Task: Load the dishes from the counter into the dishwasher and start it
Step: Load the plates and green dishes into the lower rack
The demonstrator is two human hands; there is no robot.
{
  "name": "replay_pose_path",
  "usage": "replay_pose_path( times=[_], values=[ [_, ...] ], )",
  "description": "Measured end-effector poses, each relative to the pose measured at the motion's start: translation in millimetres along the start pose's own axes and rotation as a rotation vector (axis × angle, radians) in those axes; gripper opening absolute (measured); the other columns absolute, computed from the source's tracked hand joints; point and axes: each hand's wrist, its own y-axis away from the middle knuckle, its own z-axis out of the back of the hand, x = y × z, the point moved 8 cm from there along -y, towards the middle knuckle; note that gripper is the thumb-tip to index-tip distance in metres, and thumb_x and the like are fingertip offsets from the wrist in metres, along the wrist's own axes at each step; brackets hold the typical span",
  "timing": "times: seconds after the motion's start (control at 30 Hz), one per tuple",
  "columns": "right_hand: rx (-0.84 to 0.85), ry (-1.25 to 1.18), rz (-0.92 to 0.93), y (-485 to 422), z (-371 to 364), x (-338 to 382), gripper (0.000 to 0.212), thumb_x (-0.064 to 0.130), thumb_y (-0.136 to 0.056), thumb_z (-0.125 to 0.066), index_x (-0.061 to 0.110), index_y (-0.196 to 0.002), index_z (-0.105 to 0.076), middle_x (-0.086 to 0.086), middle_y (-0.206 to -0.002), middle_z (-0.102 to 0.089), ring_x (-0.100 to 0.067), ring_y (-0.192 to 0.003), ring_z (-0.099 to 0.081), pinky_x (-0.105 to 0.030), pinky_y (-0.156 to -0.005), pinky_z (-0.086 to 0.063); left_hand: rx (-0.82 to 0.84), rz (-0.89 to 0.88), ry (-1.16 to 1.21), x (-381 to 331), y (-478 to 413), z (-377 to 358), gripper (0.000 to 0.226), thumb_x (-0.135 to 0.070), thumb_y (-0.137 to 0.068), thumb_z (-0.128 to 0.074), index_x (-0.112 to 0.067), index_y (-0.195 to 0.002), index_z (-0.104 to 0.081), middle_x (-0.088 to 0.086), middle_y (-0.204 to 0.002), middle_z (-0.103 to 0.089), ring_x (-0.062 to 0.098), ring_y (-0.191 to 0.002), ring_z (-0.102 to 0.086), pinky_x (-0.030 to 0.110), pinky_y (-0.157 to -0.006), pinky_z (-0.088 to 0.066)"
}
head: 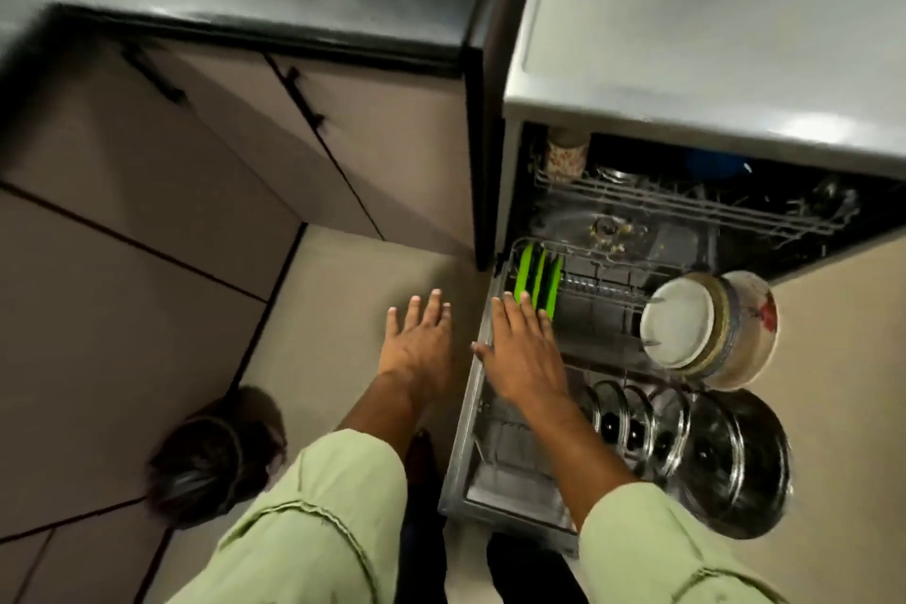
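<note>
The dishwasher stands open with its lower rack pulled out over the door. Green plates stand upright at the rack's far left. White plates and a stained bowl lean on the right side. Several glass lids and a steel pot fill the near right part. My right hand hovers flat, fingers straight, over the rack's left edge by the green plates, holding nothing. My left hand is spread open over the floor just left of the rack.
The upper rack inside holds a patterned cup and glassware. A grey counter tops the dishwasher. Beige cabinets with black handles stand to the left. A dark bin sits on the floor at lower left.
</note>
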Motion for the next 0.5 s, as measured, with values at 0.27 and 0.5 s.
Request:
replay_pose_path(
  times=[0.27,0.5],
  values=[
    [-0.154,0.067,0.288,43.4,98.6,107.1,0.1,0.075,-0.083,0.009,0.012,-0.155,-0.022,-0.009,-0.162,-0.018,-0.024,-0.152,-0.005,-0.044,-0.122,-0.003,-0.275,0.204,0.105,76.0,115.7,99.1,0.071,-0.045,-0.103,-0.035,-0.015,-0.159,-0.002,0.006,-0.166,0.006,0.028,-0.153,0.004,0.052,-0.123,-0.001],
    [-0.227,0.136,0.445,39.5,162.4,195.9,0.112,0.08,-0.073,0.015,0.013,-0.154,-0.024,-0.01,-0.162,-0.02,-0.025,-0.151,-0.007,-0.044,-0.12,-0.002,-0.471,0.358,0.161,179.9,180.2,154.1,0.071,-0.048,-0.102,-0.034,-0.018,-0.159,-0.006,0.005,-0.167,0.002,0.028,-0.153,0.0,0.052,-0.122,-0.003]
  ],
)
